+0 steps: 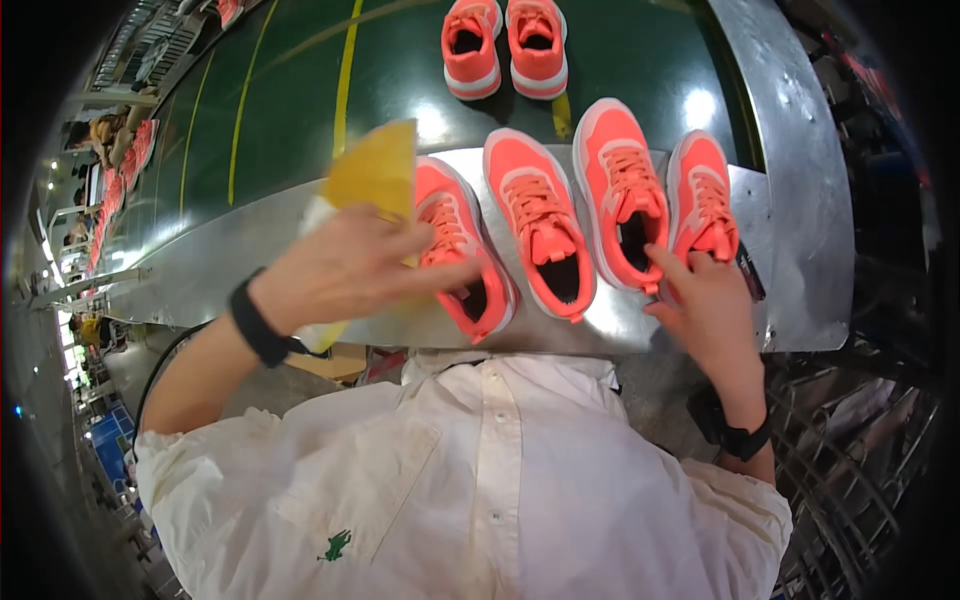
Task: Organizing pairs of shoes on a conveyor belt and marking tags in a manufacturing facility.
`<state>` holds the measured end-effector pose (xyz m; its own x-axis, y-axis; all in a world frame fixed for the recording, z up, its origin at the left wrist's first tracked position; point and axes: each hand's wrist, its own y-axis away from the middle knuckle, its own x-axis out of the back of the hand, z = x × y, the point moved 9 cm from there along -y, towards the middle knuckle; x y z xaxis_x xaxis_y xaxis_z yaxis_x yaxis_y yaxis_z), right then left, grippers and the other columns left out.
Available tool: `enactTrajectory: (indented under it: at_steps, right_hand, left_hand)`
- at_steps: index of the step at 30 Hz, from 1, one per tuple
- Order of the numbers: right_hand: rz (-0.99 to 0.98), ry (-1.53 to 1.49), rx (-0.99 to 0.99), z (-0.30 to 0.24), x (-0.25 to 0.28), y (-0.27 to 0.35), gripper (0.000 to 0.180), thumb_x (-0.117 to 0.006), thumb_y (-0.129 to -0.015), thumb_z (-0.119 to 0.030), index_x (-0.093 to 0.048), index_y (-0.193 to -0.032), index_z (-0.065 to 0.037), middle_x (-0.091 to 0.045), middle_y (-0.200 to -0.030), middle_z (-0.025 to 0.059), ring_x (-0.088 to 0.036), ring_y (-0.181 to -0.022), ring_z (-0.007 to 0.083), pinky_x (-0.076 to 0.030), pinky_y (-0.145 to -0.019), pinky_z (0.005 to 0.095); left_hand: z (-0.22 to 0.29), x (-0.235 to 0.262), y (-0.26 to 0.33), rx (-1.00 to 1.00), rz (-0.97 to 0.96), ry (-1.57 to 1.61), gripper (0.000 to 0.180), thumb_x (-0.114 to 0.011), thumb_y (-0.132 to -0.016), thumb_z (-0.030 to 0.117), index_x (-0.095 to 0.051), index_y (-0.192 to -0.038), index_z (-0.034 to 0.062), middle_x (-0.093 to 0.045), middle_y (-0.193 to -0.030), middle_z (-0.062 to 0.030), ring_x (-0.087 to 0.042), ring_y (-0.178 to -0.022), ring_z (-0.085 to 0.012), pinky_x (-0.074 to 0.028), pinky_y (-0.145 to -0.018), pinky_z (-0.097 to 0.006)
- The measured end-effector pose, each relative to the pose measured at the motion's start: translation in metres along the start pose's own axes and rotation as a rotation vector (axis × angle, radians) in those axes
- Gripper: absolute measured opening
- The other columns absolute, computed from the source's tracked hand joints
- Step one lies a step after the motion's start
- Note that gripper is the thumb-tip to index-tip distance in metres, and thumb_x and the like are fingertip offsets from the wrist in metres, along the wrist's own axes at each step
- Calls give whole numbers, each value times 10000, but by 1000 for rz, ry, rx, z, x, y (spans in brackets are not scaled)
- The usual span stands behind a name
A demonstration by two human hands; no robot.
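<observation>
Four coral sneakers with white soles lie side by side, toes pointing away from me. My left hand (355,262), blurred, holds a yellow sheet (372,178) that shows above and below it. Its fingertips reach over the opening of the leftmost sneaker (447,222). Over the heel of the rightmost sneaker (703,190) my right hand (708,300) is curled, hiding that heel. Its index finger reaches to the collar of the neighbouring sneaker (614,150). Between the hands rests another sneaker (533,200), untouched.
The sneakers sit on a metal ledge (260,235) along a green conveyor belt (290,110) with yellow lines. Another coral pair (471,50) stands farther up the belt. A metal side rail (800,180) runs at right, with a wire rack (850,450) below. A cardboard box (335,365) is under the ledge.
</observation>
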<state>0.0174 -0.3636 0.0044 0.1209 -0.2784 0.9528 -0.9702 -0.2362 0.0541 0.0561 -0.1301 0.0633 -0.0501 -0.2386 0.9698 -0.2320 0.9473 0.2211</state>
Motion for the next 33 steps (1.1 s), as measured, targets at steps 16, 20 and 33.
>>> enactTrajectory:
  at_steps: [16,20,33]
  right_hand:
    - [358,-993,-340,105,53,-107,356,-742,-813,-313,-688,-998,-13,-681,-840,73,-636,-711,117,-508,-645,271]
    - [452,-1441,-514,147,58,-208,319,-673,-880,-273,-605,-1092,-45,-645,-892,46,-621,-686,124,-482,-522,251]
    - [226,-1749,-222,172,71,-499,279,-567,-923,-164,-517,-1119,28,-604,-1003,131,-649,-852,253,-570,-716,318]
  left_hand:
    - [-90,-36,-40,397,129,284,197,-660,-703,185,-656,-893,133,-636,-719,-93,-650,-728,-275,-489,-601,-408]
    - [-210,-21,9,904,246,335,212,-659,-679,234,-704,-840,105,-683,-779,-124,-663,-780,-330,-523,-681,-421]
    - [-498,-92,59,1513,600,249,319,-599,-776,339,-700,-938,83,-690,-920,-174,-654,-900,-358,-511,-801,-434]
